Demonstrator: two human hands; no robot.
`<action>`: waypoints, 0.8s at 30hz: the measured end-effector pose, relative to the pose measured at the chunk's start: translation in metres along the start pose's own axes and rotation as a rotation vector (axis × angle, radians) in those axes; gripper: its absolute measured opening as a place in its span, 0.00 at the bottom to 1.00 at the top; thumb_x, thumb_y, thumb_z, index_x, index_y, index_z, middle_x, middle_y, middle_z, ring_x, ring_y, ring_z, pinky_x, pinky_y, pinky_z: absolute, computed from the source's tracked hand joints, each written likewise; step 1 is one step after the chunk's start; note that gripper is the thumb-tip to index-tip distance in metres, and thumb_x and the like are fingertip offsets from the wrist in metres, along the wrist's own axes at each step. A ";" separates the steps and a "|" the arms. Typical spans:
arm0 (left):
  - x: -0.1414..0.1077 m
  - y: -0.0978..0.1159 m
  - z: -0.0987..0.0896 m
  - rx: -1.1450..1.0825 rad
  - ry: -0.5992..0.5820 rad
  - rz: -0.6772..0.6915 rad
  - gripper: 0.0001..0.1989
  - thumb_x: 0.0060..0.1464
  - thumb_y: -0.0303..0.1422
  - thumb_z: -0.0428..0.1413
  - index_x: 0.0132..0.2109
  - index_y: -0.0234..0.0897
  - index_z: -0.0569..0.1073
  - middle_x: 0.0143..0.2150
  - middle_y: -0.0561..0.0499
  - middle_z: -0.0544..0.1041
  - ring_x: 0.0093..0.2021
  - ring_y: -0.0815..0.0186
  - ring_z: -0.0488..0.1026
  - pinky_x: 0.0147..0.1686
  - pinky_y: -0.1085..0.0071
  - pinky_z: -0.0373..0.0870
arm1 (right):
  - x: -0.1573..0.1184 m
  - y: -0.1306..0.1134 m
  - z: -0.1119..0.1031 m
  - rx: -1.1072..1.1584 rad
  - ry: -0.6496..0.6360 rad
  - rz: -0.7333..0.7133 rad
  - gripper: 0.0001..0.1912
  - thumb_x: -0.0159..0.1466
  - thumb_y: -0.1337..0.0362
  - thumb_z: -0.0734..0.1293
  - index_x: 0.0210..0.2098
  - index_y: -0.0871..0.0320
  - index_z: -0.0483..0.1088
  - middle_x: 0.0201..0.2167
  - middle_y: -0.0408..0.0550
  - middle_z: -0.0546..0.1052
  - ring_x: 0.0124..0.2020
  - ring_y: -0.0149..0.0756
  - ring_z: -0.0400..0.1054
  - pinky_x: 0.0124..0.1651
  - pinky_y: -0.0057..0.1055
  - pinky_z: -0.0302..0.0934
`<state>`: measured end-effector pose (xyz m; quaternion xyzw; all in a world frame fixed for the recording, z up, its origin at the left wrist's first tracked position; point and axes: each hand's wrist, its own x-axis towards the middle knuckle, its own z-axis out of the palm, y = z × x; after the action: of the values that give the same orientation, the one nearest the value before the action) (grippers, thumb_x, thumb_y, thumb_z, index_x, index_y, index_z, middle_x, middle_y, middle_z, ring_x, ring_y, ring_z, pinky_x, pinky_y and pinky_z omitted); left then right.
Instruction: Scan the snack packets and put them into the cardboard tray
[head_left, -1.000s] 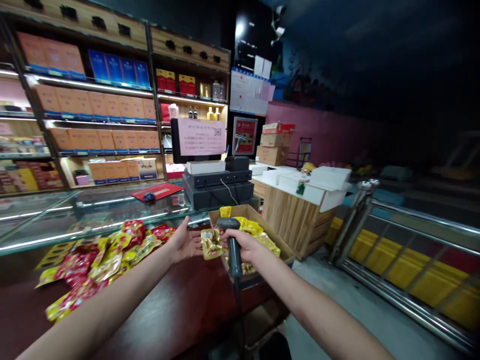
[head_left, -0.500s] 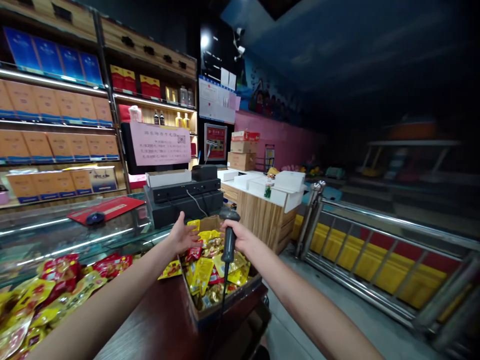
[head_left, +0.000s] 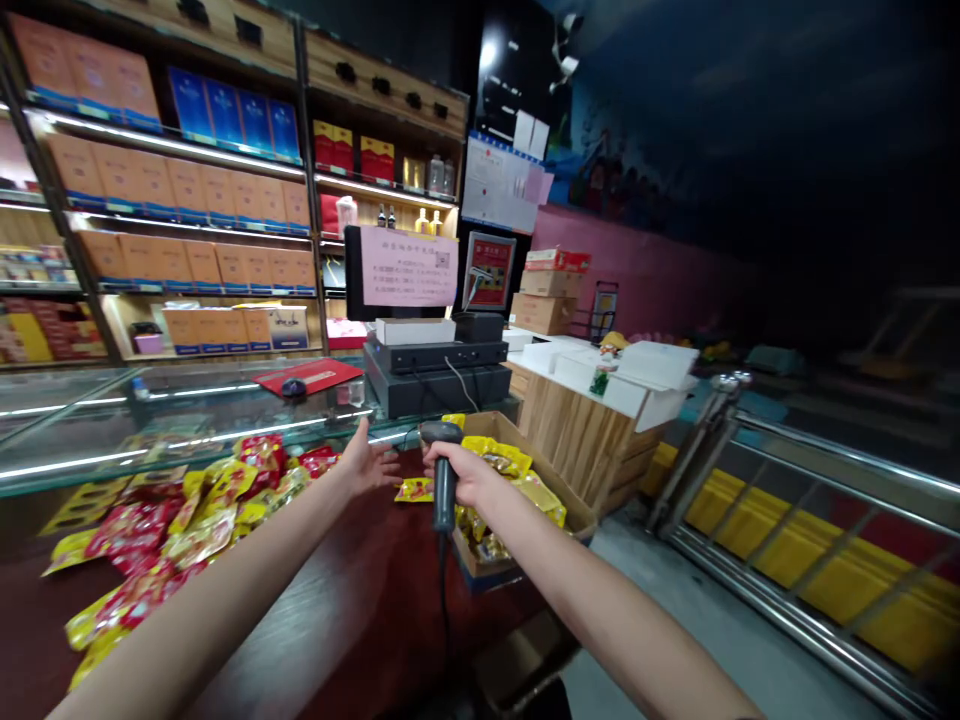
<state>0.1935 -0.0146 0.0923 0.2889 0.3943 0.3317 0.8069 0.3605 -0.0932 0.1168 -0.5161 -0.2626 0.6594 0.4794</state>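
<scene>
My right hand [head_left: 466, 472] is wrapped round the grip of a dark handheld barcode scanner [head_left: 444, 490], whose cable hangs down. My left hand [head_left: 365, 464] hovers with its fingers spread and holds nothing, left of the scanner. Behind and beneath the scanner stands an open cardboard box [head_left: 574, 505] with yellow snack packets [head_left: 544, 497] in it, partly hidden by my right hand and forearm. A single yellow packet [head_left: 415, 490] lies on the table between my left hand and the box. On the left is a pile of red and yellow packets [head_left: 199, 530], partly covered by my left forearm.
A glass counter [head_left: 180, 425] runs behind the dark red table [head_left: 315, 610]. On it are a red mat [head_left: 319, 374] with a mouse [head_left: 293, 388], and a cash drawer [head_left: 442, 388] below a monitor. A metal railing [head_left: 810, 540] stands on the right.
The view has swung left, so the shelves, counter and box appear farther right and more of the packet pile shows. My right hand still holds the scanner; my left stays spread.
</scene>
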 end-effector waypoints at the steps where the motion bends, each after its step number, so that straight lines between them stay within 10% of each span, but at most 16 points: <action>1: -0.002 -0.002 -0.011 -0.006 0.017 0.005 0.44 0.50 0.62 0.37 0.60 0.30 0.58 0.60 0.31 0.60 0.57 0.45 0.62 0.48 0.47 0.66 | 0.004 0.009 0.009 -0.015 0.000 0.014 0.03 0.49 0.73 0.63 0.24 0.60 0.64 0.16 0.38 0.65 0.17 0.26 0.59 0.24 0.26 0.61; 9: -0.004 -0.026 -0.060 -0.059 0.152 -0.013 0.42 0.52 0.60 0.35 0.60 0.30 0.57 0.62 0.31 0.56 0.61 0.46 0.57 0.47 0.48 0.66 | 0.055 0.058 0.039 -0.157 0.157 0.053 0.07 0.47 0.74 0.65 0.19 0.59 0.62 0.10 0.36 0.60 0.13 0.26 0.55 0.17 0.24 0.52; 19: 0.050 -0.055 -0.043 -0.032 0.178 -0.051 0.38 0.56 0.56 0.34 0.60 0.29 0.58 0.51 0.34 0.69 0.45 0.57 0.72 0.36 0.62 0.72 | 0.091 0.078 0.030 -0.207 0.292 -0.102 0.07 0.44 0.77 0.66 0.21 0.60 0.66 0.12 0.37 0.66 0.17 0.27 0.60 0.21 0.23 0.53; 24: 0.043 -0.067 -0.046 -0.001 0.222 -0.027 0.18 0.62 0.38 0.44 0.50 0.28 0.67 0.33 0.42 0.74 0.27 0.68 0.72 0.28 0.74 0.70 | 0.073 0.092 0.024 -0.139 0.236 -0.140 0.07 0.43 0.76 0.68 0.20 0.61 0.67 0.12 0.36 0.65 0.17 0.24 0.59 0.21 0.21 0.54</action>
<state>0.1956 -0.0135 0.0004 0.2446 0.4847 0.3510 0.7629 0.3041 -0.0603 0.0165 -0.6024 -0.2845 0.5395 0.5148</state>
